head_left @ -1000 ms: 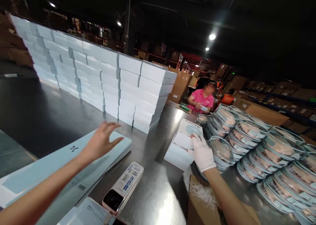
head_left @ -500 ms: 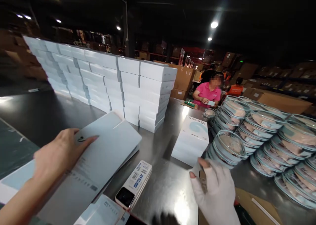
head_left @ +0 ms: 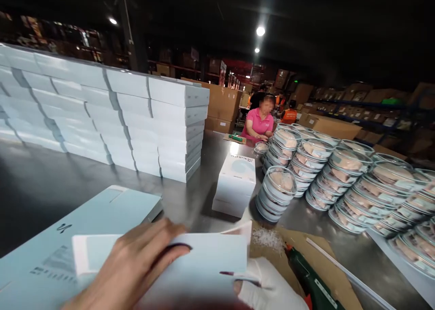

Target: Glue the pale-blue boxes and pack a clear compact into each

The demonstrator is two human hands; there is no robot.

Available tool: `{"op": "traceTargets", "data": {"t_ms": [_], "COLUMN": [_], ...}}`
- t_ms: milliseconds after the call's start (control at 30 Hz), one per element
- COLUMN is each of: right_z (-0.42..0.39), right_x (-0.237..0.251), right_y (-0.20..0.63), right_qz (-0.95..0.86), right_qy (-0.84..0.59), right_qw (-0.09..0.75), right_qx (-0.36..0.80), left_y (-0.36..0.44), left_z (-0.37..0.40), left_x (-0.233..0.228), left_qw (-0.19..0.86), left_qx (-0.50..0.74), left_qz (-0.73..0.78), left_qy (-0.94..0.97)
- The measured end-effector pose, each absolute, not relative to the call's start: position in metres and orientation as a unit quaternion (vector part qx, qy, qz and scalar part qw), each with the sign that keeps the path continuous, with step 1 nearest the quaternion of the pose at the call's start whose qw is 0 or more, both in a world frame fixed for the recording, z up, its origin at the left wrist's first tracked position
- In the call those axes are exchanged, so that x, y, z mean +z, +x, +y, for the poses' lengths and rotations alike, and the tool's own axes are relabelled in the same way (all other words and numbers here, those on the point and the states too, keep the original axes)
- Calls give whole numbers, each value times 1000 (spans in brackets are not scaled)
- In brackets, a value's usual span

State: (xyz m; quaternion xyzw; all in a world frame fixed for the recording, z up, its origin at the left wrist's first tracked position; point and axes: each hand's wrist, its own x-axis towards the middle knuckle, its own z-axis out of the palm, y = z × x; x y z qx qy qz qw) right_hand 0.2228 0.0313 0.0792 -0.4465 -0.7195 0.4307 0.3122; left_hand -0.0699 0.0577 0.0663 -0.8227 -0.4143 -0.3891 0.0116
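Fingers [head_left: 163, 251] of my left hand [head_left: 132, 269] now clamp the flat pale-blue box sleeve [head_left: 204, 260], lifted off the flat stack [head_left: 68, 228] it lay on 1 second ago. My gloved right hand [head_left: 268, 289] has left the small white box [head_left: 236, 183] and pinches the sleeve's right edge, I think; view cropped. Both hands on: folding can start. Clear round tubs [head_left: 340, 174] hold something beige, lids on, beside the surface [head_left: 50, 183] edge.

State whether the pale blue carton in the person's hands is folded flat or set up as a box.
Folded flat: the carton shows as one thin sheet, held between the left hand and right hand.
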Motion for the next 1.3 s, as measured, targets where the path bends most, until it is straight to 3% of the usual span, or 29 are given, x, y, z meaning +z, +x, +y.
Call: {"op": "traceTargets", "data": {"t_ms": [133, 233, 333, 433, 500, 633, 733, 933, 1000, 1100, 1167, 1233, 1300], "right_z": [21, 16, 19, 30, 41, 54, 51, 40, 38, 30, 20, 6, -9], "right_x": [109, 124, 122, 103, 83, 45, 29, 33, 39, 47, 46, 38, 25], "right_y": [237, 240, 243, 245, 242, 229, 222, 204, 201, 221, 257, 302, 342], "right_qz": [-697, -733, -718, -629, -631, -648, -630, -493, -475, -507, -516, -481, -415], "right_qy": [-478, -477, -491, -508, -504, -490, -488, -536, -520, -520, -581, -693, -802], "right_qw": [349, 326, 457, 582, 576, 567, 593, 629, 648, 633, 594, 515, 395], "right_qx": [404, 359, 187, 87, 127, 141, 115, 274, 291, 267, 208, 152, 169], "left_y": [-42, -28, -23, -20, -17, -5, 5, 20, 15, -3, -16, -24, -24], "left_z": [51, 50, 64, 85, 95, 101, 97, 91, 90, 91, 90, 86, 76], "left_x": [73, 92, 104, 87, 64, 30, 29, 40, 44, 53, 58, 58, 53], "left_qw": [-91, -253, -393, -439, -452, -461, -461, -474, -475, -453, -416, -392, -401], "left_qx": [-302, -227, -228, -383, -450, -465, -492, -558, -526, -419, -428, -474, -496], "left_qz": [-354, -344, -375, -414, -408, -317, -304, -358, -352, -329, -345, -384, -406], "left_qy": [-880, -875, -808, -700, -653, -686, -674, -580, -612, -715, -724, -689, -655]}}
